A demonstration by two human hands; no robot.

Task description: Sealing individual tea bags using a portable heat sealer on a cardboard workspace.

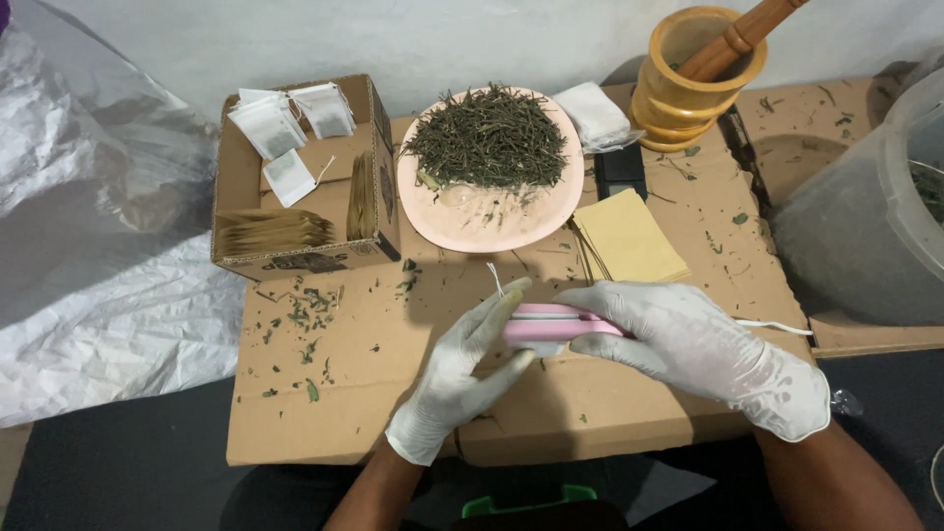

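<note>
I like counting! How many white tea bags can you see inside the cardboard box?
4. Two tea bags lie at the back of the box, one behind them, one lower. More may be hidden.

Both hands wear white gloves. The left hand (462, 379) is raised with fingers spread and pointing up. The right hand (688, 344) lies palm down, fingers curled in a clamp

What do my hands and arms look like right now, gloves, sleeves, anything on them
Both hands wear thin, pale whitish disposable gloves, slightly wrinkled and a little translucent. The left glove ends at the wrist in a rolled cuff; the right glove ends the same way, bunched at the wrist. The forearms beyond the cuffs are bare: no sleeves, watch or bands show.
</note>
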